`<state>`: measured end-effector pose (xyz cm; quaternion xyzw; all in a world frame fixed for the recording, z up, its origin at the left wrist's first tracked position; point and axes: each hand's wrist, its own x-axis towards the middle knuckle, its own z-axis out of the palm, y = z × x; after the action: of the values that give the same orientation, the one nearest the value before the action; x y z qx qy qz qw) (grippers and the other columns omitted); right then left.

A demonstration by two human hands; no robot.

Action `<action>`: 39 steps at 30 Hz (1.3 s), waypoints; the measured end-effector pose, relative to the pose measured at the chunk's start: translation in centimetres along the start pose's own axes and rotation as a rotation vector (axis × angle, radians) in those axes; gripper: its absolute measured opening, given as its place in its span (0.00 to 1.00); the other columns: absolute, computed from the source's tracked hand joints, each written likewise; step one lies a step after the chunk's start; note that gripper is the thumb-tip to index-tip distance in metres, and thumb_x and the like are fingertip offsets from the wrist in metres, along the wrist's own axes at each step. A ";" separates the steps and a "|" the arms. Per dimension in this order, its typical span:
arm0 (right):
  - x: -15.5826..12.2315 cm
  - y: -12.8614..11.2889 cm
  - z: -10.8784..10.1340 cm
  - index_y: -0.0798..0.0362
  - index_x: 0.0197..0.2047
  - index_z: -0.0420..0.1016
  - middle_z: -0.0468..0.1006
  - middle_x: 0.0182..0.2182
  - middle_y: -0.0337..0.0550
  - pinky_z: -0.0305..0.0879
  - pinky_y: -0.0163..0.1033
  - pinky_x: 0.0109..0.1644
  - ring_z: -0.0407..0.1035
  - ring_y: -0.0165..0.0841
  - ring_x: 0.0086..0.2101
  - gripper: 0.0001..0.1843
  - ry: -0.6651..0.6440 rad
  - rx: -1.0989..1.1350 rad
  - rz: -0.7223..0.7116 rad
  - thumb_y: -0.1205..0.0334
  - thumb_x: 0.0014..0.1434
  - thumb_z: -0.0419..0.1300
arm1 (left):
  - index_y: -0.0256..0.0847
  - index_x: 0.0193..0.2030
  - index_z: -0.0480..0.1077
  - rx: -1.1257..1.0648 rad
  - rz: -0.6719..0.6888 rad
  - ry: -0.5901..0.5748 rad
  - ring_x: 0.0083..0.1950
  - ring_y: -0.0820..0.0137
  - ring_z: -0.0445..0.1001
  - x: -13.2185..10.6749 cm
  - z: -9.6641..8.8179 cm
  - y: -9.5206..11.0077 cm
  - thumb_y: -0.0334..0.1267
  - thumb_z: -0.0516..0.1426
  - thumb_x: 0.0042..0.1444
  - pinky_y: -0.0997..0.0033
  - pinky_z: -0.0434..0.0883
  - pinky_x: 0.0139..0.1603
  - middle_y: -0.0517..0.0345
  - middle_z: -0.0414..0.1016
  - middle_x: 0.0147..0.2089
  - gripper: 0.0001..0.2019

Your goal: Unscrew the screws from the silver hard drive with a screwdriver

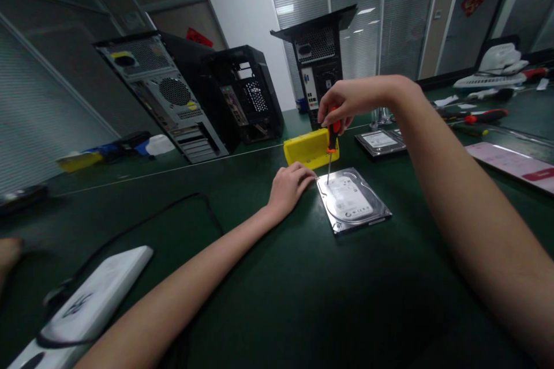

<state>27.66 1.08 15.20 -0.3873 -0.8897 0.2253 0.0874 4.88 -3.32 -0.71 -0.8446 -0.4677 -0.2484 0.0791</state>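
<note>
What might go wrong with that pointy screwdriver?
The screwdriver, in the right hand, stands on the drive, so it might slip and scratch the top. The left hand's fingers are near the tip, so they could get poked. The yellow tray sits close behind and might get bumped.

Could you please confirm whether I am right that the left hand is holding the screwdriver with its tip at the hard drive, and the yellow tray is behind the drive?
Not quite: the head view shows the right hand holding the screwdriver, its tip at the hard drive; the yellow tray is behind the drive.
</note>
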 end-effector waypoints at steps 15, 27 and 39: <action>-0.3 -0.2 -0.1 0.52 0.50 0.74 0.76 0.44 0.43 0.73 0.39 0.46 0.72 0.37 0.46 0.20 0.012 -0.010 0.019 0.55 0.54 0.59 | 0.40 0.41 0.70 0.372 0.207 -0.026 0.40 0.67 0.68 0.1 -0.1 0.3 0.37 0.48 0.63 0.65 0.58 0.40 0.53 0.73 0.42 0.11; -0.4 -0.2 0.0 0.53 0.51 0.73 0.77 0.43 0.44 0.73 0.38 0.45 0.73 0.36 0.43 0.21 0.010 -0.010 0.021 0.56 0.55 0.58 | 0.42 0.43 0.72 0.258 0.135 -0.029 0.40 0.69 0.68 -0.1 -0.3 0.1 0.39 0.50 0.63 0.68 0.58 0.40 0.55 0.73 0.42 0.10; -0.5 -0.2 -0.2 0.52 0.51 0.73 0.77 0.44 0.43 0.73 0.39 0.44 0.73 0.36 0.44 0.21 0.008 -0.013 0.028 0.56 0.54 0.59 | 0.46 0.46 0.74 0.212 0.169 -0.029 0.41 0.66 0.69 -0.4 -0.5 0.3 0.41 0.49 0.62 0.65 0.57 0.40 0.54 0.74 0.41 0.13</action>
<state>27.96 0.65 15.45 -0.4013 -0.8852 0.2194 0.0853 4.81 -4.01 -0.44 -0.8713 -0.4197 -0.1779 0.1820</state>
